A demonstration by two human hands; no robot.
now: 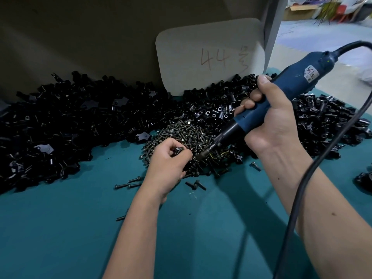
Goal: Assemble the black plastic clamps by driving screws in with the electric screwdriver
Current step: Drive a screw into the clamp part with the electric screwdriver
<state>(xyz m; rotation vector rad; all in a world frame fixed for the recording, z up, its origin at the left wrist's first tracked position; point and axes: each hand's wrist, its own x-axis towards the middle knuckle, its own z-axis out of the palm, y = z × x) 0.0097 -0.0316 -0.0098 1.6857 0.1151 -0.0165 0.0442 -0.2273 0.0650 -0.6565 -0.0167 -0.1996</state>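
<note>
Screw pick-up, driver waiting

Left hand [169, 158] pinched a small clamp piece [178, 151] over the screw pile [189, 137] — right hand [267, 117] gripped the electric screwdriver [281, 93], bit angled toward it. Clamps [80, 117] lay heaped behind. Next, likely: seat screw, align bit.

Left hand [169, 158] pinches fingertips together; right hand [269, 121] curled in a grip

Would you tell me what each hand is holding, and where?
Right hand grips the screwdriver round its blue body; left hand pinches a clamp in its fingertips.
</note>
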